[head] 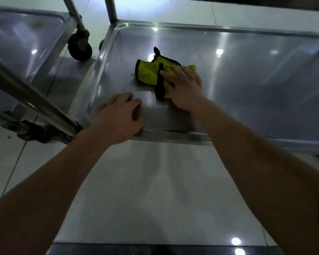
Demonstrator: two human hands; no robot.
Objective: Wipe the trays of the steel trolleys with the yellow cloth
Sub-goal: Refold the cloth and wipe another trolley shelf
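Note:
A yellow cloth [147, 73] with black edging lies crumpled on the steel tray [247, 74] of the lower trolley shelf, near its left half. My right hand [184, 85] lies flat on the cloth's right part, fingers straight, pressing it onto the tray. My left hand [118, 116] rests on the tray's near left corner, fingers loosely bent over the rim, holding nothing.
A second steel trolley tray [24, 39] stands to the left, with a black caster wheel [80, 46] between the two. A slanted steel post [31, 100] crosses the left foreground. An upright post [111, 10] rises at the tray's far left corner. Pale tiled floor [155, 190] lies below.

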